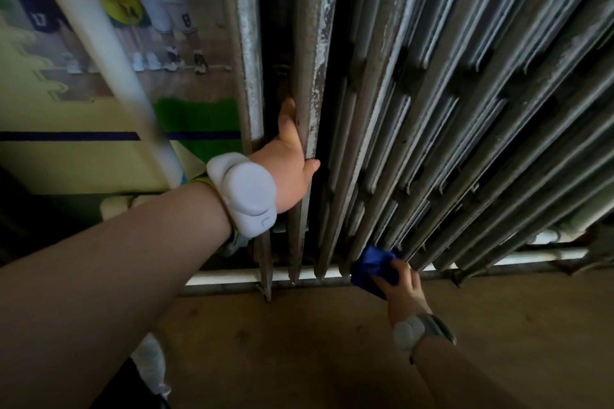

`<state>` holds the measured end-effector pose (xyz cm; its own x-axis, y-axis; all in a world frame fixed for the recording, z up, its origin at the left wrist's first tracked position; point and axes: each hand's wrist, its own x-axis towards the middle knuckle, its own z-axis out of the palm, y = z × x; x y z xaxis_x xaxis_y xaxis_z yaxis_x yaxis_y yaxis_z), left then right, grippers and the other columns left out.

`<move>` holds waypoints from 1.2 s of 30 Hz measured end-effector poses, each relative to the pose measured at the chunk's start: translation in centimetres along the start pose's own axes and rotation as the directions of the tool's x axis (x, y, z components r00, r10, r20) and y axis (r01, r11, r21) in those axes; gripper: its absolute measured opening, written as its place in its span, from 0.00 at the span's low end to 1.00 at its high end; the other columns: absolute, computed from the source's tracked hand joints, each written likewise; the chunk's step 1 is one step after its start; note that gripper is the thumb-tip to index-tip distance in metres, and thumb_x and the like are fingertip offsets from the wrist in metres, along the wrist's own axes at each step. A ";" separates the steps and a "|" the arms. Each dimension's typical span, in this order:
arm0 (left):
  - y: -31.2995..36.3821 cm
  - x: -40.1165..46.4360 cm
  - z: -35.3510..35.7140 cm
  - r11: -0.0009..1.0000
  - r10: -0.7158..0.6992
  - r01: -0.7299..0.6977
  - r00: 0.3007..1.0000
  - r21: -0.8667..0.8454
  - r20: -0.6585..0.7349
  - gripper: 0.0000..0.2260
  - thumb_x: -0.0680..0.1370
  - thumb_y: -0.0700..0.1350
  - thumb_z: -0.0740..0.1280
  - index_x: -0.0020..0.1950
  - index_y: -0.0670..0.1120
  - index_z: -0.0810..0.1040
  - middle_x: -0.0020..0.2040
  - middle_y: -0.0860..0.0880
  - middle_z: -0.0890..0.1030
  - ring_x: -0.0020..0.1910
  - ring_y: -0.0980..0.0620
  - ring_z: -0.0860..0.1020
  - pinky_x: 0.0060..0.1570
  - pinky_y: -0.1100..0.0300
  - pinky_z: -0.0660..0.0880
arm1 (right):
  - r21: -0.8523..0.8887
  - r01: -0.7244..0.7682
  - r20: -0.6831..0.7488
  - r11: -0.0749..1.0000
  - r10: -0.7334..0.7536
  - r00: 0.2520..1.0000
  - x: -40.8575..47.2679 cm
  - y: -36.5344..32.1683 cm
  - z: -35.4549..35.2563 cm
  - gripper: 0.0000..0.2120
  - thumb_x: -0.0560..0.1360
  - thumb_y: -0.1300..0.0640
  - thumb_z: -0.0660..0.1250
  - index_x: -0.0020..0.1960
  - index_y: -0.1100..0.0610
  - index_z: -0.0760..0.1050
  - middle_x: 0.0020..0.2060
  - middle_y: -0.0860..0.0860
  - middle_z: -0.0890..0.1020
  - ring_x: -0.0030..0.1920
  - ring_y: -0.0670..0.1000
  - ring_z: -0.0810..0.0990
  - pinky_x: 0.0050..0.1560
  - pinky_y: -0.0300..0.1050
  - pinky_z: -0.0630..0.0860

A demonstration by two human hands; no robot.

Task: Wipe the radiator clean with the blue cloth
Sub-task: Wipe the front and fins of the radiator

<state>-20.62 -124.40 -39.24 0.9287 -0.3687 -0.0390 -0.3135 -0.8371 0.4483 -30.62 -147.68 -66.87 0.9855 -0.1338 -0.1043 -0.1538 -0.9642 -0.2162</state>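
Two hands, left (288, 165) gripping one radiator (432, 109) column, right (403, 289) clutching one blue cloth (372, 267) (bunched) against its base

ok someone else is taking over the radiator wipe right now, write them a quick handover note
Left hand: grips one of the radiator's left columns, thumb on the front edge, fingers hidden behind it. It holds no cloth.
Right hand: holds the bunched blue cloth, pressed against the bottom end of a column near the middle of the radiator, just above the white pipe that runs along the floor.
Done: cannot tell how much has been wiped; the left columns show flaked, grimy patches.
Left: probably work the cloth up that column, then do the other columns and the gaps between them.
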 end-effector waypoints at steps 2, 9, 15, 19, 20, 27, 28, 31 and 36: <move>-0.4 -0.2 -0.3 0.999 0.040 -0.041 0.999 0.029 0.019 0.37 0.81 0.50 0.56 0.72 0.45 0.28 0.64 0.41 0.74 0.53 0.44 0.78 0.56 0.51 0.74 | 0.077 -0.049 -0.036 0.996 0.052 0.998 -0.3 -0.5 -0.4 0.25 0.78 0.50 0.63 0.73 0.50 0.61 0.70 0.54 0.62 0.68 0.57 0.63 0.66 0.50 0.65; -1.0 -1.1 -2.2 0.992 0.068 -0.076 0.994 0.097 0.080 0.30 0.80 0.56 0.56 0.76 0.46 0.47 0.50 0.44 0.80 0.46 0.45 0.79 0.48 0.51 0.77 | 0.071 0.065 -0.156 0.995 -0.054 0.986 -1.0 -2.2 -7.9 0.18 0.74 0.61 0.65 0.63 0.51 0.75 0.58 0.53 0.67 0.59 0.58 0.71 0.61 0.34 0.64; -1.3 -2.9 -6.6 0.971 0.213 -0.238 0.903 -0.023 -0.373 0.15 0.79 0.55 0.55 0.46 0.48 0.76 0.40 0.51 0.82 0.42 0.47 0.80 0.43 0.53 0.76 | 0.315 0.093 -0.579 0.945 0.113 0.807 -4.3 -5.9 -18.4 0.25 0.67 0.78 0.64 0.59 0.58 0.77 0.56 0.51 0.64 0.56 0.50 0.67 0.63 0.37 0.67; -1.3 -3.6 -9.2 0.921 0.190 -0.369 0.701 -0.122 -0.688 0.10 0.78 0.52 0.61 0.46 0.45 0.75 0.42 0.49 0.75 0.40 0.49 0.73 0.37 0.61 0.63 | 0.357 0.164 -0.728 0.920 0.163 0.666 -7.3 -9.6 -26.3 0.29 0.71 0.77 0.62 0.63 0.50 0.69 0.59 0.50 0.61 0.56 0.38 0.61 0.56 0.18 0.59; -1.4 -3.2 -9.2 0.909 0.168 -0.389 0.668 -0.148 -0.725 0.10 0.77 0.50 0.63 0.48 0.43 0.75 0.45 0.46 0.74 0.42 0.48 0.73 0.39 0.64 0.62 | 0.337 0.200 -0.757 0.920 0.138 0.639 -7.5 -10.4 -27.7 0.29 0.71 0.76 0.63 0.62 0.49 0.67 0.60 0.51 0.61 0.57 0.39 0.61 0.56 0.19 0.59; -1.1 -2.2 -9.0 0.727 0.024 -0.328 0.890 -0.603 -0.456 0.26 0.80 0.53 0.55 0.76 0.48 0.52 0.74 0.44 0.59 0.71 0.45 0.62 0.68 0.58 0.58 | 0.051 0.279 -0.915 0.959 -0.067 0.397 -7.2 -15.1 -40.1 0.27 0.72 0.73 0.62 0.69 0.58 0.67 0.65 0.64 0.61 0.64 0.56 0.64 0.66 0.36 0.59; -1.2 -1.9 -8.6 0.724 0.061 -0.325 0.909 -0.609 -0.413 0.26 0.81 0.53 0.53 0.76 0.50 0.49 0.75 0.45 0.58 0.73 0.45 0.60 0.70 0.57 0.57 | 0.017 0.269 -0.924 0.963 -0.088 0.372 -6.6 -15.8 -41.6 0.26 0.73 0.72 0.62 0.69 0.59 0.67 0.66 0.64 0.60 0.66 0.57 0.63 0.67 0.33 0.57; -1.4 -1.4 -7.6 0.729 0.152 -0.356 0.917 -0.585 -0.369 0.27 0.81 0.50 0.51 0.77 0.51 0.42 0.77 0.48 0.53 0.75 0.48 0.54 0.74 0.56 0.52 | -0.103 0.219 -0.915 0.970 -0.179 0.361 -4.3 -17.1 -44.7 0.26 0.72 0.71 0.59 0.70 0.58 0.68 0.68 0.64 0.58 0.69 0.61 0.60 0.69 0.34 0.54; -1.8 -0.9 -7.5 0.747 0.167 -0.361 0.915 -0.558 -0.367 0.27 0.82 0.50 0.51 0.76 0.53 0.40 0.77 0.49 0.51 0.75 0.50 0.56 0.72 0.58 0.54 | -0.178 0.198 -0.902 0.964 -0.240 0.358 -1.2 -16.4 -41.5 0.26 0.69 0.67 0.54 0.66 0.64 0.71 0.69 0.67 0.59 0.70 0.66 0.59 0.70 0.52 0.59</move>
<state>-19.44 -119.50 -33.28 0.8699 -0.3291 0.3673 -0.4587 -0.2668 0.8476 -26.30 -141.19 -22.90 0.4542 -0.0227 0.8906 0.0594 -0.9967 -0.0557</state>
